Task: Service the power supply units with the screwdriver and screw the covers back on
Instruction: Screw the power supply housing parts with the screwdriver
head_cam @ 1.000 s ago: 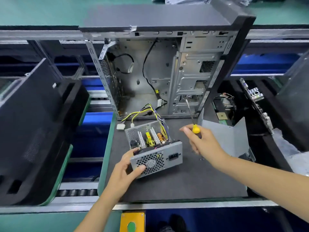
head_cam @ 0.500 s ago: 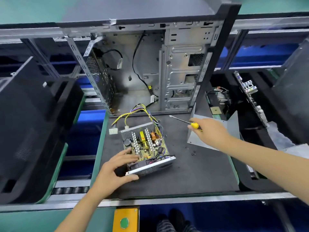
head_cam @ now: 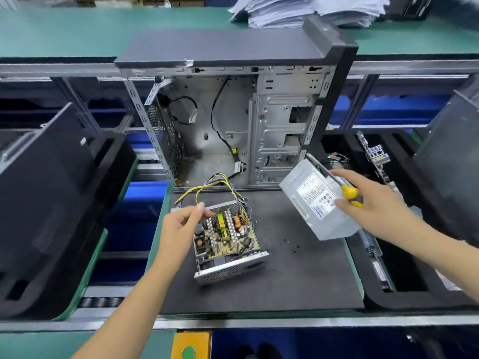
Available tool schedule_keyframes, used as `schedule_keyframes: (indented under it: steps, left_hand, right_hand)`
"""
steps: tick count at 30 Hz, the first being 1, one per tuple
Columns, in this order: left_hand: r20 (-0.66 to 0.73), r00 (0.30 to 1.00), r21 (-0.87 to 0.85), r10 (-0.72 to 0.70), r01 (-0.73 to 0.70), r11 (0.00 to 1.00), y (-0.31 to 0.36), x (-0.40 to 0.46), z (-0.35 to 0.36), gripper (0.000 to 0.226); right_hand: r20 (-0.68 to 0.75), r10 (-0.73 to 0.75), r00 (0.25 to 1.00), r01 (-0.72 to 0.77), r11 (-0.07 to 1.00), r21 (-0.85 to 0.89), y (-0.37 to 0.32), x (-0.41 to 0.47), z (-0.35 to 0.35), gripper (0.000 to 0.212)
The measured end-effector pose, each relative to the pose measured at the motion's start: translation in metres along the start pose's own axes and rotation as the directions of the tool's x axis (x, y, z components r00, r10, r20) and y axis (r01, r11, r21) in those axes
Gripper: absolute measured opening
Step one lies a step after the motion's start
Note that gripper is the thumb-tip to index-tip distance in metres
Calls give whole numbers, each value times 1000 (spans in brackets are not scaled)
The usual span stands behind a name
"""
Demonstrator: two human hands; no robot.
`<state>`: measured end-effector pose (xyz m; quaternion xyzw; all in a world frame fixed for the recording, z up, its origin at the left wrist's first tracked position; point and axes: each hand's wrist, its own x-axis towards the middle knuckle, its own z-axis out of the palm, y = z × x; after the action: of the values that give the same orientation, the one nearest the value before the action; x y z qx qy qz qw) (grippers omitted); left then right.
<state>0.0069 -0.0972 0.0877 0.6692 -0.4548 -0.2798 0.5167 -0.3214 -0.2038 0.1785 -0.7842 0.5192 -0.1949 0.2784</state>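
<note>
We see right hand (head_cam: pixel 373 206) gripping cover (head_cam: pixel 318 203) plus screwdriver (head_cam: pixel 348 191), lifted clear of mat (head_cam: pixel 298 281), likely for refit. Left hand (head_cam: pixel 181 224) loosely curled, touching open PSU (head_cam: pixel 228 244) on mat, probably steadying.

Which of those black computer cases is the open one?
The middle case, standing behind the mat: its side is off, baring grey metal and cables. The flanking cases show only closed black panels.

No text could be read. The power supply cover (head_cam: pixel 317 200), at about two o'clock from the open power supply unit (head_cam: pixel 226 244), bore a white rating label (head_cam: pixel 316 195) with small print and certification marks, all too blurred to make out.
</note>
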Motion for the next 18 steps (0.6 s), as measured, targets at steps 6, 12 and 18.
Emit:
schedule_keyframes:
  steps: [6,12,18]
  left_hand:
    - [165,930,691,327,-346,635,16,75,27,36]
    - [740,667,585,92,-704,403,12,127,50,41]
    - [850,526,470,17,-774,425,32,155,94,29]
  right_hand:
    - [78,-42,996,38,998,44,-10,-13,-8,14]
    - [93,-46,995,65,975,-211,16,-22,9,25]
    - [163,7,987,41,957,-289,29,-21,31,34]
